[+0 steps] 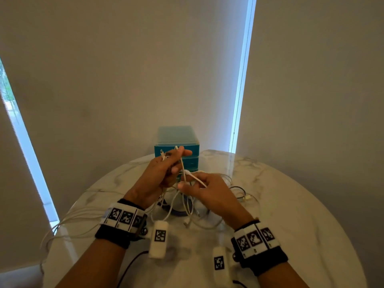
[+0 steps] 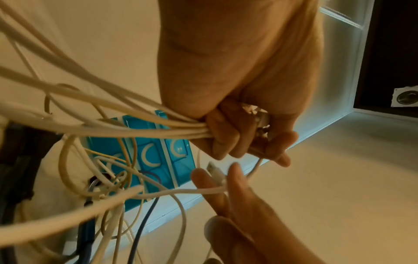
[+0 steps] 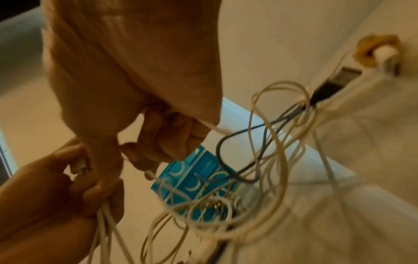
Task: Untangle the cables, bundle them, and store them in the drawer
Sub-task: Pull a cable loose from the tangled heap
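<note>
Above the round marble table (image 1: 291, 204) my left hand (image 1: 173, 162) grips a bunch of white cables (image 2: 158, 128), their plug ends (image 1: 165, 155) sticking up past my fingers. Just to its right, my right hand (image 1: 188, 183) pinches one white cable (image 1: 195, 178) near its USB plug (image 2: 213, 171). Below both hands a tangle of white and dark blue cables (image 1: 187, 210) lies on the table. The blue drawer unit (image 1: 176, 142) stands behind the hands with its drawers closed. In the right wrist view the right hand (image 3: 158, 142) holds the cable above the loose loops (image 3: 271, 142).
Several white cables (image 1: 68, 223) trail off the table's left edge. A black USB plug (image 3: 339, 78) and a dark cable (image 3: 237, 141) lie among the loops at the right. The wall stands close behind the drawer unit.
</note>
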Action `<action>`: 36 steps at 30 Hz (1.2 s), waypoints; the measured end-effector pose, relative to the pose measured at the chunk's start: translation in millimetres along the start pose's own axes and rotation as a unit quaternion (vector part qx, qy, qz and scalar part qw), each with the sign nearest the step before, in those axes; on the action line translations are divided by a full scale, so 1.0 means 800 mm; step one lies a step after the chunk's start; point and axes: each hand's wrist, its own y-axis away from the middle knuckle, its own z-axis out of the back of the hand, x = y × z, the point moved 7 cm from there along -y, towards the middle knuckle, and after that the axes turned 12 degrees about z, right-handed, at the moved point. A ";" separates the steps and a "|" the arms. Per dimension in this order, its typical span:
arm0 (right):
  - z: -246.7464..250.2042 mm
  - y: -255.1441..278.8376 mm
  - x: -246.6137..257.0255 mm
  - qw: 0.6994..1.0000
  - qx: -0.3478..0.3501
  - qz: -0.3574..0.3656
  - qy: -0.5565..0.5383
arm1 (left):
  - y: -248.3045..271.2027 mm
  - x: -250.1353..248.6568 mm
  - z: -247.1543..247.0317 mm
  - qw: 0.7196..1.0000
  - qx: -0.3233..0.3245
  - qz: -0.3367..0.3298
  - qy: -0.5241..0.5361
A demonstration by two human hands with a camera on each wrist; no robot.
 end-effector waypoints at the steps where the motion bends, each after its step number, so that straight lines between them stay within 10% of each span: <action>1: -0.005 0.000 -0.005 1.000 0.003 0.009 0.005 | 0.001 -0.002 -0.001 1.000 -0.002 -0.003 -0.007; 12: 0.084 0.015 -0.013 0.936 -0.337 0.011 -0.106 | 0.009 0.002 -0.010 0.990 0.017 0.026 -0.136; 15: 0.087 0.017 -0.010 0.935 -0.332 0.007 -0.125 | 0.020 0.024 -0.034 0.955 0.119 0.100 -0.254; 18: 0.097 0.017 -0.003 0.928 -0.343 0.019 -0.148 | 0.016 0.033 -0.025 0.938 0.065 0.133 -0.313; 24: 0.113 0.018 -0.007 0.902 -0.374 0.009 -0.214 | 0.001 0.015 0.008 0.952 -0.079 0.046 -0.292; 31: 0.102 0.011 -0.013 0.899 -0.335 -0.022 -0.281 | 0.003 0.021 -0.001 0.935 -0.006 0.027 -0.353; 36: 0.107 0.013 -0.027 0.889 -0.327 -0.055 -0.315 | 0.006 -0.012 0.019 0.970 -0.103 -0.064 -0.209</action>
